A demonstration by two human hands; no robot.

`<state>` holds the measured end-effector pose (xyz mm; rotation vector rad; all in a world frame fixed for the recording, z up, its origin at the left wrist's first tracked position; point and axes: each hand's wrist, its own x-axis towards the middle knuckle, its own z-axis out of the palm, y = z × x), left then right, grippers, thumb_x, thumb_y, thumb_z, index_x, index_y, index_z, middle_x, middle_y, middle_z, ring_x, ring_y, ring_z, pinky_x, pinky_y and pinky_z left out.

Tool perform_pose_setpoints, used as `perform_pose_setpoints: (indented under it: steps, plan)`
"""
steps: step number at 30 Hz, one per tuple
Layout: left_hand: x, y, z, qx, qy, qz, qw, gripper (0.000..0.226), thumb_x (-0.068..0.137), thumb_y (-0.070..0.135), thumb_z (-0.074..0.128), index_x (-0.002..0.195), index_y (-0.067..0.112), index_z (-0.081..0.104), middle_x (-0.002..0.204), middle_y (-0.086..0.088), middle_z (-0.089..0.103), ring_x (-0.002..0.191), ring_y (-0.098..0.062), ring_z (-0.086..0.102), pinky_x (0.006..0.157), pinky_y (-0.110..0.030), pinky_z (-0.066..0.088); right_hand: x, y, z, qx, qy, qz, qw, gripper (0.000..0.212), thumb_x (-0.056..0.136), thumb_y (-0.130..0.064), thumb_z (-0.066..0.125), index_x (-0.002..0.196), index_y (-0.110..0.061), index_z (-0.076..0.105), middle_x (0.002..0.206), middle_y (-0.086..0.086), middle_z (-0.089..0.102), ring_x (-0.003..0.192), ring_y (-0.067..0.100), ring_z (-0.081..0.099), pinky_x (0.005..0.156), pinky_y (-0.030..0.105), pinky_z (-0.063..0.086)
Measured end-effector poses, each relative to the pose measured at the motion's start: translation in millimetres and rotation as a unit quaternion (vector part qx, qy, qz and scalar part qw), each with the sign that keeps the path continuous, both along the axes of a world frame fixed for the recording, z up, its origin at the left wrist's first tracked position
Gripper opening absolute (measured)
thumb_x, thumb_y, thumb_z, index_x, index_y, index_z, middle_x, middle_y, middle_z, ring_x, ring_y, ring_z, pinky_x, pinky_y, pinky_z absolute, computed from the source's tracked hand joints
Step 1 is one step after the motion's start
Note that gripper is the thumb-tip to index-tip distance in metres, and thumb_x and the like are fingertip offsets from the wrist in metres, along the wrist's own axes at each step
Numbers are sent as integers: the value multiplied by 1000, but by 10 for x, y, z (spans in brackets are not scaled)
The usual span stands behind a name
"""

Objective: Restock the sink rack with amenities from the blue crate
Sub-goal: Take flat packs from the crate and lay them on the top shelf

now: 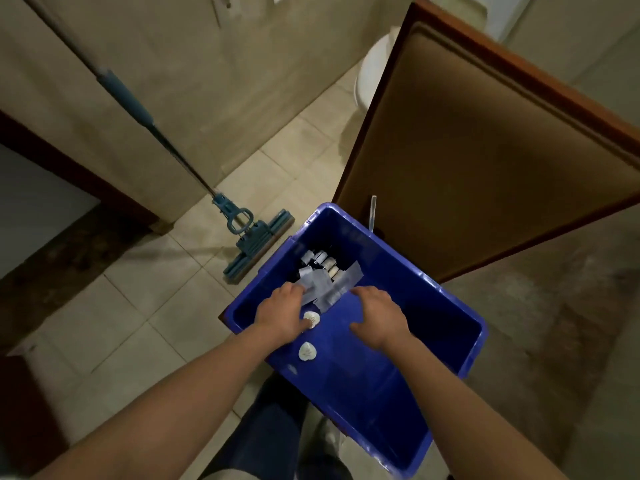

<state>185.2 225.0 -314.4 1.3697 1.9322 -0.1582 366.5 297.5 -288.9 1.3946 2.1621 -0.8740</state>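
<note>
Blue crate [363, 382], lower centre: left hand [280, 315] on grey sachets [325, 285] — grip not discernible — right hand [377, 315] spread flat alongside, apparently sorting stock for picking.

Mop [254, 233]: blue sponge type; I see its head on the floor, its handle slanting up-left along the wall [207, 81].
Door [485, 150]: brown wood, standing open on my right.
Toilet [372, 71]: white, half hidden behind the door's edge.
Floor [156, 299]: pale square tiles.
</note>
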Motion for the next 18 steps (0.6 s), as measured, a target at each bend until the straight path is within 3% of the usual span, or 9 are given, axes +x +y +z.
perform_pose_setpoints:
  steps: [10,14,18]
  plan:
    - [-138,383,-978,-71,-43,34,996,70,87,36,68,144,20,33,146,-3,33,130,-24,40,99,-40,45,-272,524,-878,-28,-10,24,999,65,86,-14,61,146,-21,37,148,5,43,136,26,37,107,38,36]
    - [-159,429,-1305,-76,-26,37,996,68,86,32,68,142,19,32,144,-4,33,128,-24,40,93,-39,47,-363,650,-1236,-5,-12,63,998,55,84,-12,63,136,-19,48,138,5,49,131,25,40,111,37,28]
    - [-160,482,-1499,-65,-15,64,996,57,88,23,65,136,18,35,138,-5,39,122,-25,44,85,-39,47,-425,727,-1515,14,-43,123,991,51,83,-7,61,131,-17,51,137,6,48,137,26,32,116,43,20]
